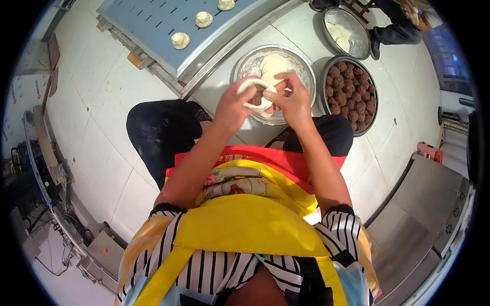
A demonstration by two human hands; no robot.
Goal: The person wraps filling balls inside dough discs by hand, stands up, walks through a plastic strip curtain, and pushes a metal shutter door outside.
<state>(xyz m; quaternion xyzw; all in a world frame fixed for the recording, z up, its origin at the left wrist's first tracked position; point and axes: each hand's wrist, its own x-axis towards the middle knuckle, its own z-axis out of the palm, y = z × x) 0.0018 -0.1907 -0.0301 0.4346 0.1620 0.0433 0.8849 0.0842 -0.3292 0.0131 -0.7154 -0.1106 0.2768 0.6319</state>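
Above a floured metal bowl (246, 62), my left hand (234, 108) holds a round dough wrapper (248, 84) with brown filling (257, 97) inside. My right hand (297, 102) pinches the wrapper's right edge between thumb and fingers. The wrapper's rim stands up around the filling and its top is open. Pale flat dough rounds (273, 64) lie overlapping in the bowl behind my hands. To the right of that bowl sits a round container (323, 86) of brown filling balls (352, 94).
A blue slotted surface (148, 30) at the upper left carries several dough buns (204, 20). At the upper right, another bowl (361, 48) holds dough rounds (339, 35) beside a seated person's leg (395, 34). A steel unit (418, 199) stands at right.
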